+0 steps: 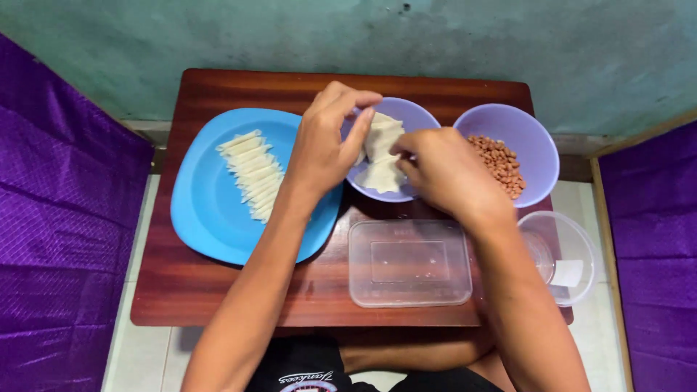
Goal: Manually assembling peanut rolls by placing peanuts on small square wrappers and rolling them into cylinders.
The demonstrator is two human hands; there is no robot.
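Both forearms reach forward, left hand [324, 141] and right hand [441, 174] close together with fingers curled in a pinch.

low dark-wood worktop [239, 290] on pale tiled floor [138, 341]. worn teal wall [218, 43] behind. shiny purple cloth [58, 218] hangs left, more purple cloth [653, 247] right. even, soft light.

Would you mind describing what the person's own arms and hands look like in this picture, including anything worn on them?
Both arms are bare along their whole visible length: no sleeves show. The left hand and right hand wear no gloves, and no rings, watch or bracelet can be seen on the visible sides. Fingernails look short and unpainted, as far as visible. A dark garment with pale printed lettering shows at the bottom edge.
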